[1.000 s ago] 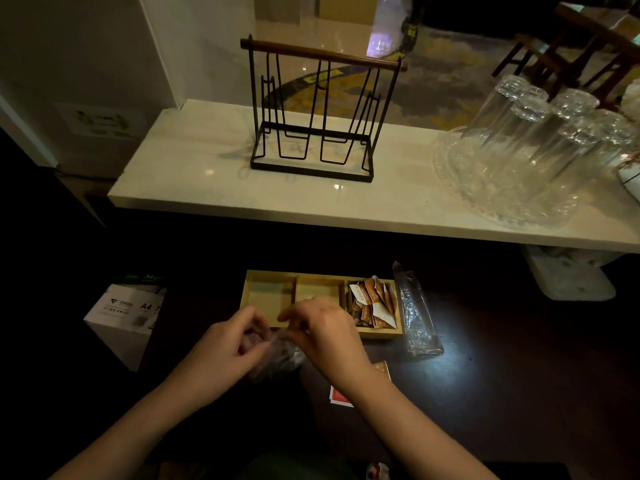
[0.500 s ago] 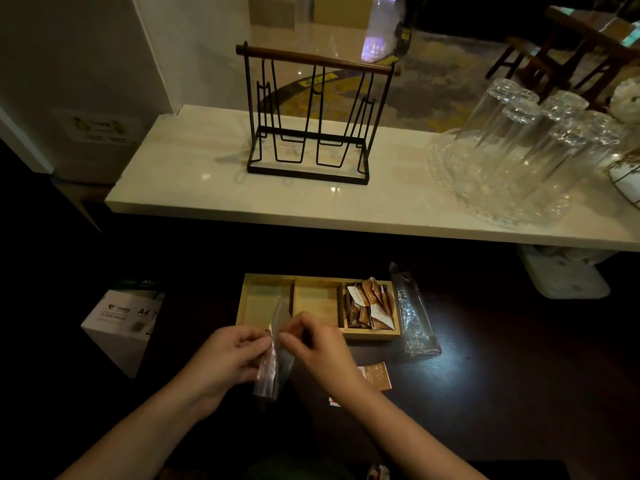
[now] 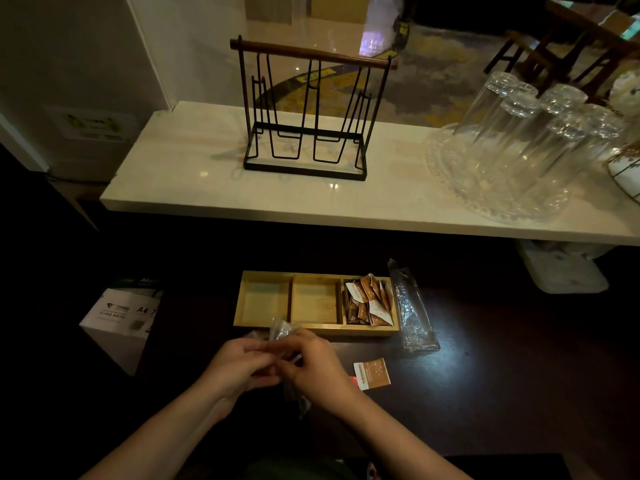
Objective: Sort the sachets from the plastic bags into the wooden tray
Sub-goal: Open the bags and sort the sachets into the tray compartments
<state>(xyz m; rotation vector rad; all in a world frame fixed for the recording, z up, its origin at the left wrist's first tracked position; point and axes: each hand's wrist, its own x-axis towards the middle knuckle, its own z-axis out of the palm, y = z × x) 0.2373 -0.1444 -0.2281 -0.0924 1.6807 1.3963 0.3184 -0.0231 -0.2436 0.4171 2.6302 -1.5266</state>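
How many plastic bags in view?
2. One clear plastic bag lies on the dark table just right of the wooden tray; a second bag is held between both hands. Others may be hidden.

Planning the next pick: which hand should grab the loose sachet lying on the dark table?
Right. The loose sachet lies just beside the right hand; the left hand sits further away. Both currently grip the plastic bag.

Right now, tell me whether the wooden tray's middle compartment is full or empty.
Empty. The middle compartment of the wooden tray shows only bare wood; the brown sachets sit solely in the right compartment.
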